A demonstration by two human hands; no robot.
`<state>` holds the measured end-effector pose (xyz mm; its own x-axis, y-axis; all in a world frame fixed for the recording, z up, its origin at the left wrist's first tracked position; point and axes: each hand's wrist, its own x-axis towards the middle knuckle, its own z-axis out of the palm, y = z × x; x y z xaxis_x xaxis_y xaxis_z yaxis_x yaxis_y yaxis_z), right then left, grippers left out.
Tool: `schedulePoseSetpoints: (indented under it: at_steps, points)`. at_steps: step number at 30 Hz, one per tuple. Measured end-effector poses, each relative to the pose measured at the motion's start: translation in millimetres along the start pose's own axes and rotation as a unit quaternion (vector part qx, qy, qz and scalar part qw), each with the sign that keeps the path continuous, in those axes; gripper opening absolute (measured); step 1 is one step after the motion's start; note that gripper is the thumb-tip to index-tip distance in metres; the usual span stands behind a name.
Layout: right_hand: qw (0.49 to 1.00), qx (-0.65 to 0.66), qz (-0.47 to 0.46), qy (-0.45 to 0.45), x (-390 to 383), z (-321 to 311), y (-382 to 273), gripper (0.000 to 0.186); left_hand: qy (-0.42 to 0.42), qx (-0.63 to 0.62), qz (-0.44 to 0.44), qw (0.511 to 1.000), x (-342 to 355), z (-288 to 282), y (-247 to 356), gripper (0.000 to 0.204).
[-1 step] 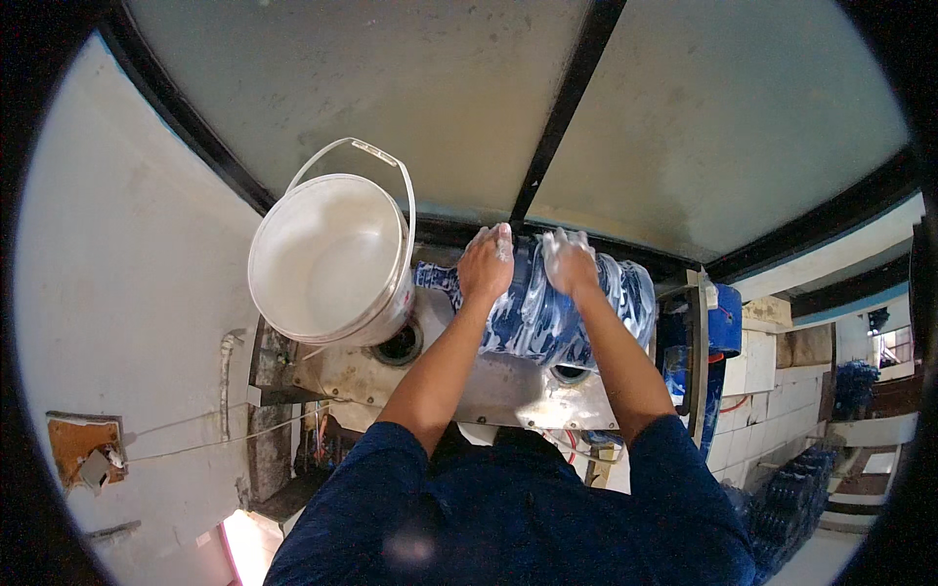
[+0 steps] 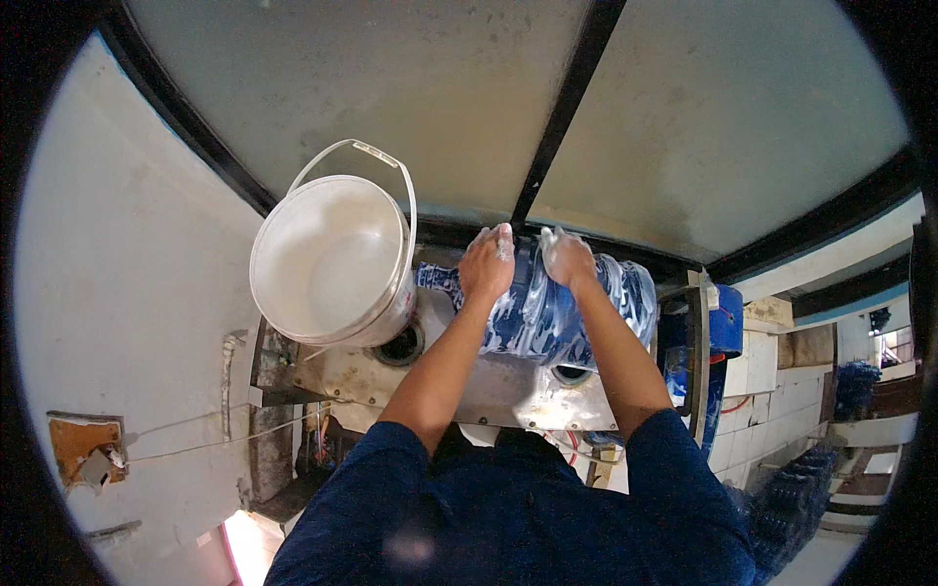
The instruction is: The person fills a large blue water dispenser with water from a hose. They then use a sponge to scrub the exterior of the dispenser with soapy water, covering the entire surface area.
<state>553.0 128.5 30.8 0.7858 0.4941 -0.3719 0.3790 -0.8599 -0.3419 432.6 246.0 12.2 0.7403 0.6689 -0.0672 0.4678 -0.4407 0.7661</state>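
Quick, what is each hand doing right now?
Left hand: laid soapy on the blue water jug, gripping nothing clearly.
Right hand: pressed on the same jug, foam on its fingers; whether it grips cannot be told.

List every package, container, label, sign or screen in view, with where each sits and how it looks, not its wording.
Large blue water jug: lying on its side on the metal stand, soapy streaks, under the left hand and right hand.
White bucket: left of the jug, round, wire handle up.
Stacked blue jugs: lower right, dark.
No labels, signs or screens show.
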Motion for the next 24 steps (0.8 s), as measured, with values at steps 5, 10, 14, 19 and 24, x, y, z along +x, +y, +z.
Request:
schedulePoseSetpoints:
  at_steps: [5,10,14,19,24]
  points:
    - [0.915,-0.041,-0.251,0.313,-70.1,76.1,-29.4,0.051,-0.036,0.009,-0.016,0.999,11.0,-8.5,0.3,0.066]
    - [0.907,-0.082,-0.317,0.264,-112.8,83.9,-16.0,0.059,0.019,0.025,0.06,0.998,2.2,6.8,-18.1,0.067]
    - [0.988,0.006,-0.09,0.123,-17.7,33.0,-50.1,0.039,0.021,0.006,0.079,0.997,-8.5,8.4,-26.5,0.067]
    - [0.985,-0.123,-0.103,-0.058,44.4,25.3,-46.8,0.042,0.029,-0.009,0.084,0.996,-17.8,6.9,-32.5,0.065]
    - [0.881,-0.062,-0.392,0.256,-93.6,59.2,-17.4,0.044,0.029,0.022,0.076,0.996,-15.6,5.7,-28.2,0.055]
